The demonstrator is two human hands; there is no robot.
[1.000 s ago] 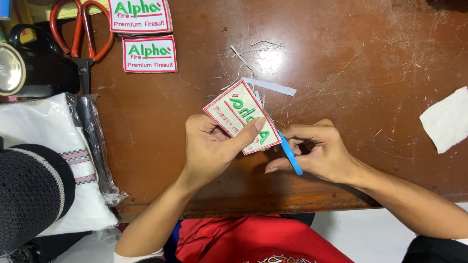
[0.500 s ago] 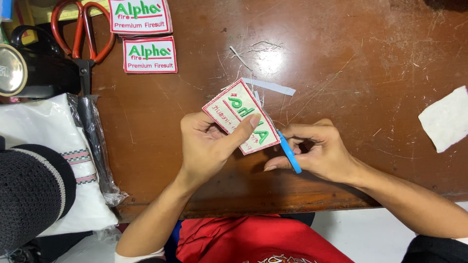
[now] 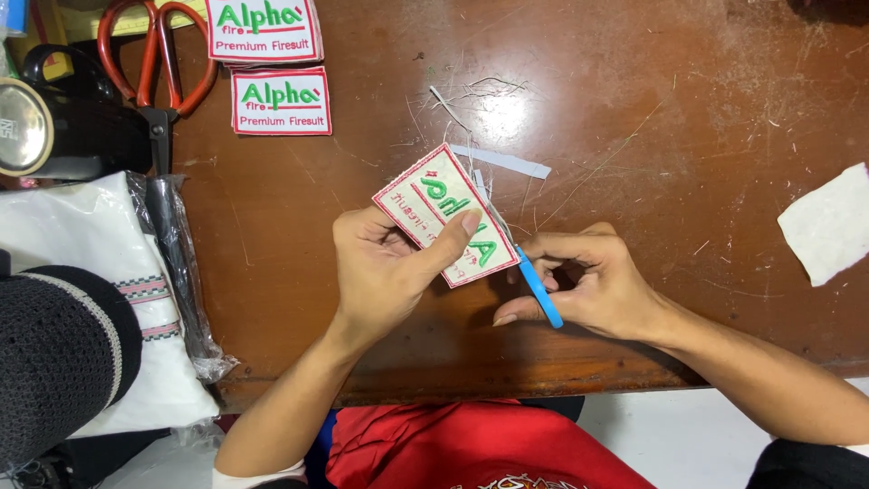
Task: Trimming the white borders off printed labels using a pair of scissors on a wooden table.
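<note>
My left hand [image 3: 391,267] pinches a white embroidered patch [image 3: 433,204] with a red border and green lettering, thumb on top, holding it tilted just above the brown wooden table [image 3: 634,109]. My right hand [image 3: 588,281] is closed around a small blue-handled cutting tool [image 3: 540,292], whose tip meets the patch's right edge. A thin white trimmed strip [image 3: 502,161] and loose threads lie on the table just beyond the patch.
Two more patches [image 3: 281,101] lie at the far left, next to red-handled scissors [image 3: 154,63]. A black container with a round metal lid [image 3: 23,127], folded white cloth in plastic [image 3: 90,272] and a dark knitted item [image 3: 54,353] sit at left. A white fabric scrap [image 3: 828,222] lies right.
The patch has turned slightly in my left hand. The right hand with the blue tool stays at the patch's right edge.
</note>
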